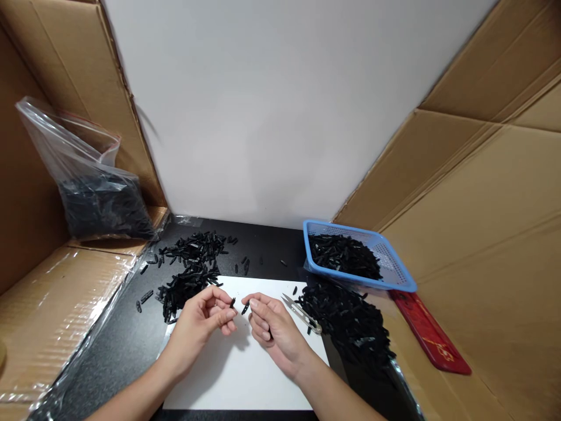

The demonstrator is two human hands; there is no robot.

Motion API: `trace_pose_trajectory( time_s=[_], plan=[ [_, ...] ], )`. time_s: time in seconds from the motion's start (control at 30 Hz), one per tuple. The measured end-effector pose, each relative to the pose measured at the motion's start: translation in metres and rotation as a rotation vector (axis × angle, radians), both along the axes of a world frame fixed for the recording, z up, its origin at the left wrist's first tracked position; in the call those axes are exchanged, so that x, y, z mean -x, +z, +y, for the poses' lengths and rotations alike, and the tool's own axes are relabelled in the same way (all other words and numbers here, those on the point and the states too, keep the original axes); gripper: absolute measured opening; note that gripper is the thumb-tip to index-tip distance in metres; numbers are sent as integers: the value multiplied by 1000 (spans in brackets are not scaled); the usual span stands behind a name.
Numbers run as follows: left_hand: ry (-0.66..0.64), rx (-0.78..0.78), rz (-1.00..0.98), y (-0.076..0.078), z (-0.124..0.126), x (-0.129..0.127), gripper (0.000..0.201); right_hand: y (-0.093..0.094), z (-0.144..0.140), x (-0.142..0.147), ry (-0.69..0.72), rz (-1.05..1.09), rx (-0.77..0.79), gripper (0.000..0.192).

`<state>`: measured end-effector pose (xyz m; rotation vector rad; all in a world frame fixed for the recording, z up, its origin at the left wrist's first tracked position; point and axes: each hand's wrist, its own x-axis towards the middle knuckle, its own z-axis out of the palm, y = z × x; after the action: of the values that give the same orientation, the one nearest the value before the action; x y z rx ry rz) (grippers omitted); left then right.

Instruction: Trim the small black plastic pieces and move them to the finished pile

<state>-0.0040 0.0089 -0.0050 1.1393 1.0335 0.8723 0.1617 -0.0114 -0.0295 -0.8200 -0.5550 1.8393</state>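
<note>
My left hand [205, 318] pinches a small black piece [232, 303]; my right hand [272, 327] pinches another [245, 307], fingers pressed on each, above the white sheet [245, 380], snips [302, 314] beside.

A: Observer's note: what does the person wear on the arms?

B: Nothing seen. Both forearms are bare from the frame's lower edge up to the wrists; no sleeves in view.

A: And the hands?

B: The left hand [202, 320] and right hand [274, 327] are ungloved, with no rings, watch or bands; fingernails short, unpainted.
</note>
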Motion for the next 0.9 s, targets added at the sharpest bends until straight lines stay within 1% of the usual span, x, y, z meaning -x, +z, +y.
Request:
trace_pose_trajectory(
  time_s=[0.13,0.17,0.23,0.33,0.47,0.63,0.7,0.73,0.77,0.83,0.87,0.9],
  plan=[
    [-11,9,-7,0,-1,-1,26,3,1,1,-12,3,17,23],
    [-9,12,-11,-1,-2,-1,28,4,1,1,-12,10,24,25],
    [-7,16,-20,-1,-2,-2,30,4,1,2,4,-2,28,35],
    [-16,26,-40,-2,-2,-2,32,3,0,5,27,-79,12,45],
    [-38,26,-34,-5,-3,-3,33,2,-2,8,12,-159,-24,39],
    [-91,-17,36,-10,-6,-5,30,0,-3,10,42,-193,-45,37],
    [-108,-104,148,-10,-4,-1,26,0,-2,9,39,-198,-50,35],
    [-110,-194,244,-9,0,2,23,0,-2,8,34,-198,-52,35],
    [-107,-314,371,-8,4,7,19,0,-1,7,29,-194,-50,34],
    [-69,-622,657,-8,15,18,13,0,-1,5,15,-180,-39,34],
    [-24,-731,786,-9,20,24,15,1,0,4,9,-173,-30,34],
    [-2,-793,916,-10,26,30,18,1,0,3,2,-165,-22,34]
  ],
)
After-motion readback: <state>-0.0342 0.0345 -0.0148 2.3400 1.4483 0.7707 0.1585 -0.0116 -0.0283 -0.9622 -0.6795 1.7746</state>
